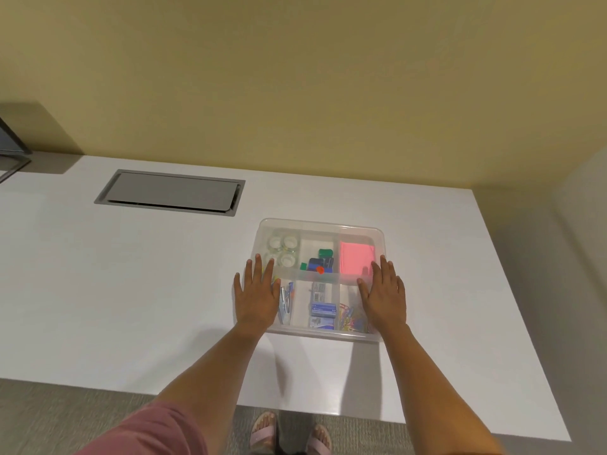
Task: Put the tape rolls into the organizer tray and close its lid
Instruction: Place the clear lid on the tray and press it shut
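A clear plastic organizer tray [320, 224] sits on the white table, with its translucent lid [323, 274] lying on top. Several clear tape rolls [281, 250] lie in its far left compartment, seen through the lid. My left hand [258, 295] rests flat on the lid's left side, fingers spread. On the right side of the lid my right hand [382, 297] also lies flat. Neither hand holds anything.
Other compartments hold pink notes [356, 257], green and blue clips [320, 260], staple boxes [323, 310], a stapler [285, 300] and coloured paper clips [353, 318]. A grey cable hatch [170, 193] is set in the table at far left. The table's front edge [361, 418] is near my feet.
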Available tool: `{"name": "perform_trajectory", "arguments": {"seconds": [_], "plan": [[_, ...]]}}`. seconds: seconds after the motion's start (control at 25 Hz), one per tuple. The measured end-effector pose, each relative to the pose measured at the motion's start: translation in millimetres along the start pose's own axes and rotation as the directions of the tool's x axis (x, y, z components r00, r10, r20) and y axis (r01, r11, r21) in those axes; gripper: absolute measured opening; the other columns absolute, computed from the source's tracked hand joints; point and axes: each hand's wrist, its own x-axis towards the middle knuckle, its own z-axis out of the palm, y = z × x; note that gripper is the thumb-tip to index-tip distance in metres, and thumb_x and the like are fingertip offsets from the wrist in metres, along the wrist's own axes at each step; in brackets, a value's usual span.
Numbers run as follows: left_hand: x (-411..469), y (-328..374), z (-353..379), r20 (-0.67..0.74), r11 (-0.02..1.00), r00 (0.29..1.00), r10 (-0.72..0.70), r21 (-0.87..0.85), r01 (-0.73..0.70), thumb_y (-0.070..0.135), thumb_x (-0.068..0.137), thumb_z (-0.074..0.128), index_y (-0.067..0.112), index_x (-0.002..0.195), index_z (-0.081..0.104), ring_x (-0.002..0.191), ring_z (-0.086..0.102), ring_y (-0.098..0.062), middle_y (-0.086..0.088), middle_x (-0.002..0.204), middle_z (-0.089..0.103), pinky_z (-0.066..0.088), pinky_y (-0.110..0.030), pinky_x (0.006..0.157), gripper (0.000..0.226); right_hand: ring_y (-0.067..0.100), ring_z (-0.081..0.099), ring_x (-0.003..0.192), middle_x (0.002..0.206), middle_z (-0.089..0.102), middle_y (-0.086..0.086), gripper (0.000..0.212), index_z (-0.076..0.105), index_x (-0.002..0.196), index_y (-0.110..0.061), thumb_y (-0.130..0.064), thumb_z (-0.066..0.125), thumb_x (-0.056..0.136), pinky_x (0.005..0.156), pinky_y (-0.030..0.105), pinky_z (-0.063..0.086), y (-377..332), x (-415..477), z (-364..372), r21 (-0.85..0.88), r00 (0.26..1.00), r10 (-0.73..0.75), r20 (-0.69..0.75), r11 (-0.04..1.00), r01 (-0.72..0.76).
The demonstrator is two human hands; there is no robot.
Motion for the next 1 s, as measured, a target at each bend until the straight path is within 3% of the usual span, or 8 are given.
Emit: {"name": "perform_trajectory", "arguments": {"seconds": [0.2,0.52,0.64,0.8,1.0], "plan": [[39,8,-6,0.011,1.0,1.0,0.02,-0.005,-0.02,0.043,0.102,0.016,0.027,0.151,-0.004,0.149,-0.006,-0.021,-0.002,0.162,-0.007,-0.003,-0.042,0.121,0.055,0.019,-0.001,0.151,0.164,-0.001,0.004,0.066,0.002,0.154,-0.013,-0.045,0.026,0.102,0.124,0.037,0.005,-7,39,-4,0.007,0.997,0.013,0.073,1.0,-0.014],[107,15,-11,-0.023,0.99,0.997,0.078,-0.113,-0.08,0.046,0.1,0.023,0.021,0.151,0.0,0.15,-0.002,-0.022,-0.001,0.162,-0.003,0.014,-0.039,0.12,0.061,0.019,-0.001,0.152,0.164,-0.001,0.001,0.067,0.001,0.154,-0.016,-0.05,0.024,0.1,0.123,0.037,0.005,-9,81,3,-0.01,1.0,0.021,0.015,1.0,-0.021],[110,14,-2,-0.04,0.995,0.997,0.061,-0.071,-0.063,0.049,0.099,0.02,0.023,0.151,-0.004,0.149,-0.004,-0.021,0.001,0.162,-0.006,0.014,-0.037,0.12,0.063,0.019,0.001,0.152,0.164,0.001,0.0,0.066,0.003,0.154,-0.018,-0.049,0.024,0.1,0.123,0.035,0.006,-10,80,8,0.004,0.999,0.03,-0.029,1.0,-0.03],[108,12,1,-0.115,0.988,0.99,0.079,-0.125,-0.094,0.048,0.099,0.024,0.024,0.151,0.0,0.15,-0.001,-0.019,0.003,0.162,-0.001,0.016,-0.035,0.119,0.062,0.019,0.008,0.151,0.163,0.009,0.0,0.066,0.01,0.154,-0.017,-0.048,0.03,0.099,0.122,0.034,0.014,-10,80,8,0.063,0.996,0.028,-0.08,0.998,-0.023],[107,14,-5,-0.17,0.966,0.982,0.087,-0.228,-0.125,0.037,0.1,0.037,0.021,0.149,0.022,0.149,0.014,-0.023,-0.001,0.159,0.02,0.022,-0.037,0.117,0.054,0.022,0.03,0.144,0.154,0.036,0.004,0.051,0.039,0.145,-0.013,-0.036,0.042,0.099,0.114,0.036,0.033,-15,86,4,0.223,0.978,0.082,-0.194,0.974,-0.037]]}}
